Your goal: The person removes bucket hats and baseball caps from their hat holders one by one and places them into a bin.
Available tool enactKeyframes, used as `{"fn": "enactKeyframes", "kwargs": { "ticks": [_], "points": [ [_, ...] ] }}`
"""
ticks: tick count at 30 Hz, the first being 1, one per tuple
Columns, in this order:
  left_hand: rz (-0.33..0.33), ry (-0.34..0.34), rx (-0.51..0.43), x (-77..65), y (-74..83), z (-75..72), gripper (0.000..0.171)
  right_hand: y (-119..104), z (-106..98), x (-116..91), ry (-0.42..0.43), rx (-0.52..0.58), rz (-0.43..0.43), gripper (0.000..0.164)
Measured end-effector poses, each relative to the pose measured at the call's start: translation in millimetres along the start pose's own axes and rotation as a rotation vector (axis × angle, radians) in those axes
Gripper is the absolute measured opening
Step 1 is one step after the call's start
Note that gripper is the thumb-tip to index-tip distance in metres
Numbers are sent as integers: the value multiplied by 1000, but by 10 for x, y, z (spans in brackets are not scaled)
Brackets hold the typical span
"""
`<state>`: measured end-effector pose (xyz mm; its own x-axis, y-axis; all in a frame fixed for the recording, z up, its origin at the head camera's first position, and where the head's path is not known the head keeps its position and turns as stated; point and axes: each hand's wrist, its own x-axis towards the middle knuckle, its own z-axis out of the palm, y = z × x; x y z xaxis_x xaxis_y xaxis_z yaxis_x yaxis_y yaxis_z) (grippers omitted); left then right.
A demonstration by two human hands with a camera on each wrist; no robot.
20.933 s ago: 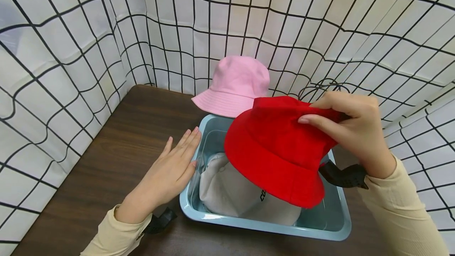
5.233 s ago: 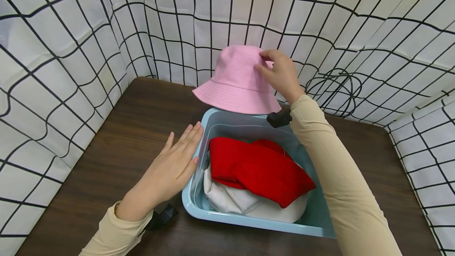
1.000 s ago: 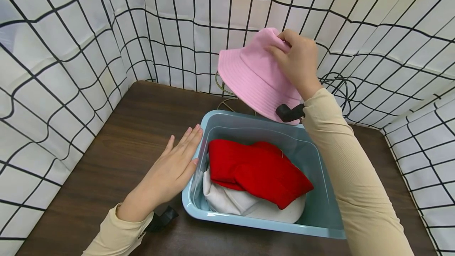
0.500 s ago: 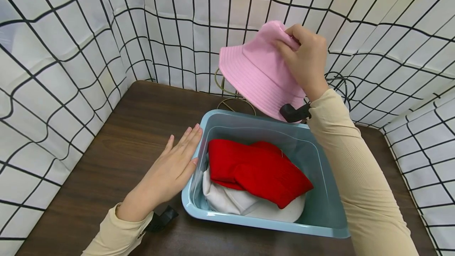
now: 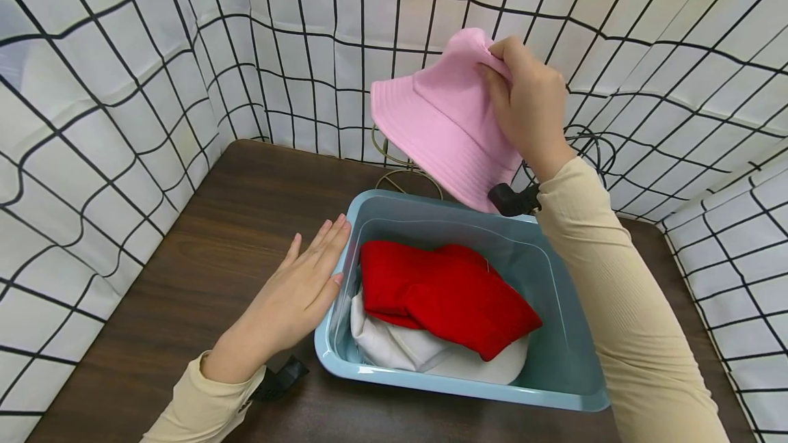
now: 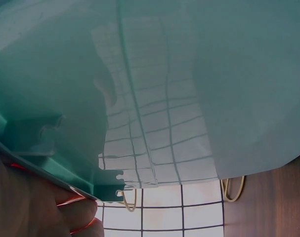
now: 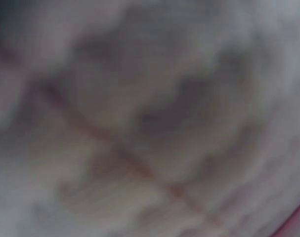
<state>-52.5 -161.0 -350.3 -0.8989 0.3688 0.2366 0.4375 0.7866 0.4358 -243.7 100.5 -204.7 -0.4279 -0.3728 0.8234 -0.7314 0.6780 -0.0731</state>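
Observation:
My right hand pinches the crown of a pink bucket hat and holds it tilted above the back rim of a blue plastic basin. With fingers straight, my left hand rests against the basin's left side; the left wrist view shows its fingers beside the outer wall. Inside the basin a folded red hat lies on top of a white cap, which it partly covers. The right wrist view is filled by blurred pale fabric.
The basin stands on a dark brown wooden table. White curtains with a black grid surround it at the back and sides. Thin looped cords lie behind the basin, and black cable loops sit at the back right.
Earlier, my right hand held the red hat over the basin, where it now lies. The pink hat has left the table behind the basin and risen slightly. My left hand has stayed put.

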Motion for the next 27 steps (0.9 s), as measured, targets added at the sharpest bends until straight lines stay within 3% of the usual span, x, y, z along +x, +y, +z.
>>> {"fn": "enactKeyframes", "kwargs": {
  "ticks": [7,15,27],
  "points": [
    [2,-1,7,-3,-2,-1,61,-32,-49,-3,21,47,-57,25],
    [-2,-16,25,-1,9,-3,61,-112,-149,6,102,167,-14,17],
    [0,-15,39,-1,23,-16,61,-147,-349,8,145,163,-34,17]
  ]
}}
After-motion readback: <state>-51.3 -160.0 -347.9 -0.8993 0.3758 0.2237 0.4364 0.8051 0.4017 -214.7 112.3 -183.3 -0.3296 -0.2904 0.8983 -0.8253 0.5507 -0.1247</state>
